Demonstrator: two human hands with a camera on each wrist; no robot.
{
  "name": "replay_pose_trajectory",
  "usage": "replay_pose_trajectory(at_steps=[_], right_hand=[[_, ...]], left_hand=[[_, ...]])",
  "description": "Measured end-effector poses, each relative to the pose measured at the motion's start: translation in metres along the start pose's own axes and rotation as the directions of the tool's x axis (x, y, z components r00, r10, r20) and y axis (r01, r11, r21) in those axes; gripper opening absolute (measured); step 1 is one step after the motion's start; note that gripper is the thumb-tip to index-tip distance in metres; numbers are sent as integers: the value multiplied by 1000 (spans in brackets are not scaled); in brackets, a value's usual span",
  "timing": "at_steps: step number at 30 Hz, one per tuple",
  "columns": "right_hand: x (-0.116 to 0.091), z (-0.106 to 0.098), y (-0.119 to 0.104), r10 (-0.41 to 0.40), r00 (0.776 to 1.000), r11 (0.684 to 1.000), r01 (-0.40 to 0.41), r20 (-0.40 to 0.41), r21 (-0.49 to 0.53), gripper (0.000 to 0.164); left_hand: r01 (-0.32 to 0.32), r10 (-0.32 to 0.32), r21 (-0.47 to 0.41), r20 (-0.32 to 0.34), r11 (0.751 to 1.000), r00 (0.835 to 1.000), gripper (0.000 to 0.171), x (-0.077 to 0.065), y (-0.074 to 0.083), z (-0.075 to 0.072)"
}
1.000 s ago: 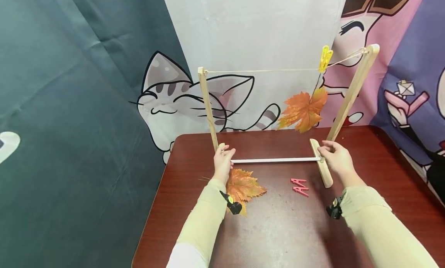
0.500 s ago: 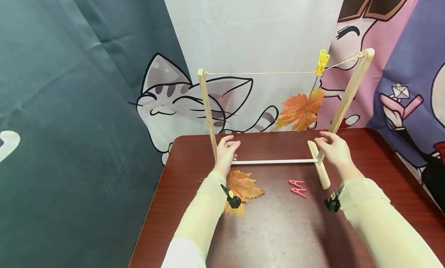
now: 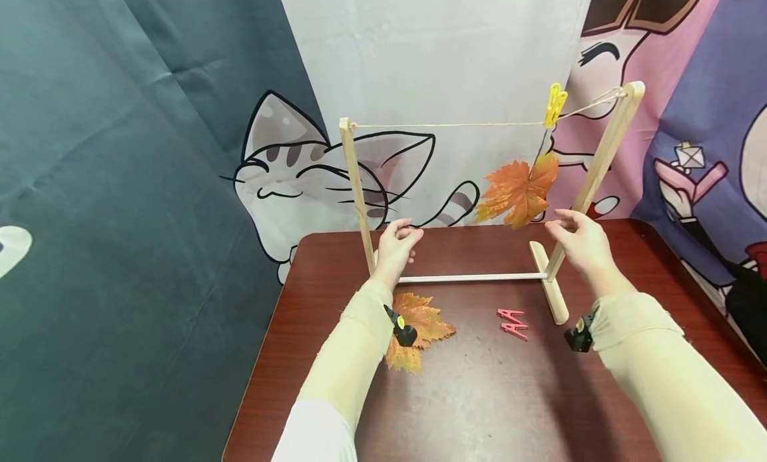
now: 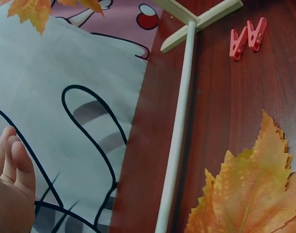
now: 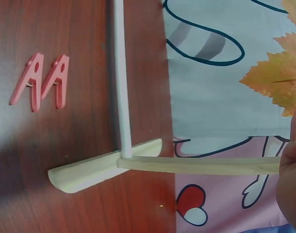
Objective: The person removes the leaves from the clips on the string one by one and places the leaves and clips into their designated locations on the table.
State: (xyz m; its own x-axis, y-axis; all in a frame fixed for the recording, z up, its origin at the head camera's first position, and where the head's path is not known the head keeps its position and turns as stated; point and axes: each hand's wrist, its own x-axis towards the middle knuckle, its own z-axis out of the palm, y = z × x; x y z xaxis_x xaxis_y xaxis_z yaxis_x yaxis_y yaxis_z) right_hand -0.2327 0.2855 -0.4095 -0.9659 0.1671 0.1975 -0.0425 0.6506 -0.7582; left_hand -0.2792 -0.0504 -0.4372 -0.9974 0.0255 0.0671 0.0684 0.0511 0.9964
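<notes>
A wooden drying rack with a white crossbar [image 3: 473, 277] stands on the table, a string [image 3: 443, 124] tied between its two posts. From the string hangs an orange maple leaf [image 3: 520, 189], held by a yellow clothespin [image 3: 555, 105]. My left hand [image 3: 395, 252] is raised beside the left post [image 3: 357, 189], fingers loosely bent around nothing. In front of the right post [image 3: 602, 152] hovers my right hand [image 3: 584, 245], thumb and fingers loosely bent, holding nothing visible; whether it brushes the post I cannot tell. More maple leaves [image 3: 422, 322] lie below my left wrist, partly hidden.
Two pink clothespins [image 3: 512, 323] lie side by side on the dark red table [image 3: 467, 409]. The rack's right foot [image 3: 557, 302] rests on the tabletop. Behind the table hangs a cloth backdrop [image 3: 443, 49] with cartoon figures.
The rack's right side has shifted slightly left, its post now meeting the foot. Both hands have let go of the rack's lower ends and risen.
</notes>
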Motion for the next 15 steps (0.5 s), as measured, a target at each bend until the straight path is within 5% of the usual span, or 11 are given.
replay_pose_trajectory(at_steps=[8,15], right_hand=[[4,-12,-6,-68,997,997,67,-32,-50,50],[9,-17,-17,-103,993,995,102,-57,-17,49]], left_hand=[[7,-8,32,48,999,999,41,2,9,1],[-12,3,50,180,999,984,44,5,23,4]])
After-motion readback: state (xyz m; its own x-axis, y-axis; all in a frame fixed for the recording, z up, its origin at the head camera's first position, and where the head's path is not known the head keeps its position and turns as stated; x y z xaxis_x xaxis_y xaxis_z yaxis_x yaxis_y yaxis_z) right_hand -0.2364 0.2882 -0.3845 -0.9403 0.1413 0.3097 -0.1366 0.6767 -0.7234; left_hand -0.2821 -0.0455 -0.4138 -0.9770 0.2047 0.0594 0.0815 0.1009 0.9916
